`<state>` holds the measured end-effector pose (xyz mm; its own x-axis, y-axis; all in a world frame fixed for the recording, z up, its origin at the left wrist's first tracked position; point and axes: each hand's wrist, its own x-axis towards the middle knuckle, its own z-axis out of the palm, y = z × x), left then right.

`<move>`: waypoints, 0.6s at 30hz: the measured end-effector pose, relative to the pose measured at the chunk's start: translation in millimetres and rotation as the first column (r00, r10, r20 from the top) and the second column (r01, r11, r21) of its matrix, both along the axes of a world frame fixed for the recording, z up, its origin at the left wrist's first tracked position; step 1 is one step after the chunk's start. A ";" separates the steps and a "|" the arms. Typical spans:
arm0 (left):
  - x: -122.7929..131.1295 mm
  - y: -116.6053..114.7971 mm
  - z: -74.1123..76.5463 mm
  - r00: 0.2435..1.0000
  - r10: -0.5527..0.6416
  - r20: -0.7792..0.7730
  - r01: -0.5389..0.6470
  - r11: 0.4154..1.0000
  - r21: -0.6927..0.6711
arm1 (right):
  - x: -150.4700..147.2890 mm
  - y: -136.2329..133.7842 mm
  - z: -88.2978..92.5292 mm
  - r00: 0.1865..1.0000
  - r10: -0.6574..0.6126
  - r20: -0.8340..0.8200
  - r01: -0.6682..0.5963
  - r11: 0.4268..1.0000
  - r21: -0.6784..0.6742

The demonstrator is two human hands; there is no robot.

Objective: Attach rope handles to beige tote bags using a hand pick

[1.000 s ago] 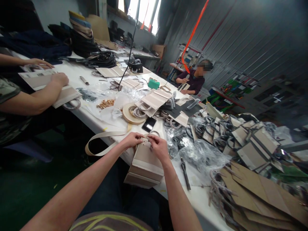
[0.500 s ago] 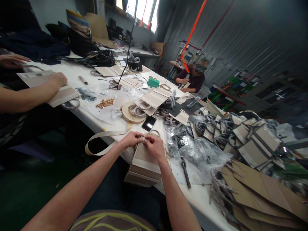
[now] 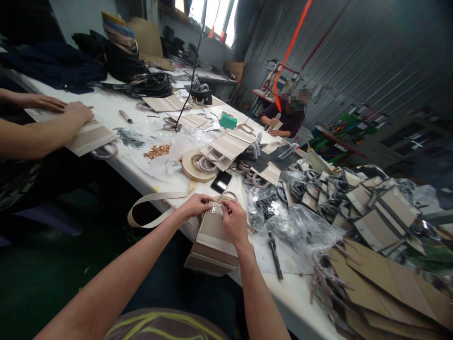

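Observation:
A beige bag panel point(image 3: 215, 233) rests at the table's front edge, its lower part folded down toward my lap. At its top left corner, my left hand point(image 3: 198, 206) is closed in a pinch on the edge. My right hand point(image 3: 234, 220) is also pinched, just over the panel's top edge; what its fingertips hold is too small to make out. Between the hands a small metal plate point(image 3: 214, 208) lies on the panel. Behind the fingers curves a wrapped bag handle point(image 3: 230, 194).
A tape roll point(image 3: 198, 166), a phone point(image 3: 221, 181) and brass-coloured pieces point(image 3: 156, 151) lie beyond. To the right are a dark tool point(image 3: 275, 257), plastic bags point(image 3: 300, 226) and stacked panels point(image 3: 392, 278). A co-worker's hands point(image 3: 76, 112) work at left; another person point(image 3: 288, 115) sits across.
My right hand has shifted slightly right, away from my left, uncovering the small metal plate. At left, the co-worker's two hands have come together on their panel. The view has shifted slightly.

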<state>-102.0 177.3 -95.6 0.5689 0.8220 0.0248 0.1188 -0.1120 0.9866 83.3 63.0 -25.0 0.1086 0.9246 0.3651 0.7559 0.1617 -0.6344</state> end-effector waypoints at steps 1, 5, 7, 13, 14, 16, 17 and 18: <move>0.0 -0.1 0.4 1.000 0.000 -0.006 0.000 1.000 -0.003 | 4.6 -6.3 4.8 0.999 -0.035 0.032 0.035 0.999 -0.005; 0.4 0.4 1.7 1.000 0.000 -0.015 0.000 1.000 -0.020 | 15.7 -35.2 21.1 0.947 -0.137 0.291 0.206 0.954 -0.218; 0.9 1.2 0.9 1.000 0.006 -0.025 -0.007 1.000 -0.030 | 11.8 -45.2 24.4 0.915 -0.144 0.377 0.276 0.904 -0.326; 2.2 1.6 -2.3 1.000 0.020 -0.016 -0.020 0.999 -0.033 | -12.8 -42.4 19.3 0.910 -0.183 0.371 0.326 0.869 -0.373; 2.2 1.3 -2.4 1.000 0.014 -0.014 -0.014 0.999 -0.031 | -15.2 -40.1 18.6 0.913 -0.179 0.367 0.325 0.863 -0.386; 2.3 1.0 -2.3 1.000 0.009 -0.013 -0.010 1.000 -0.026 | -18.4 -36.4 18.5 0.912 -0.164 0.377 0.324 0.851 -0.413; 2.3 1.0 -2.2 1.000 0.010 -0.013 -0.011 1.000 -0.029 | -19.4 -35.4 18.7 0.908 -0.153 0.390 0.323 0.849 -0.419; 2.3 1.1 -2.1 1.000 0.011 -0.012 -0.012 0.999 -0.035 | -20.2 -34.9 19.1 0.903 -0.139 0.406 0.320 0.848 -0.422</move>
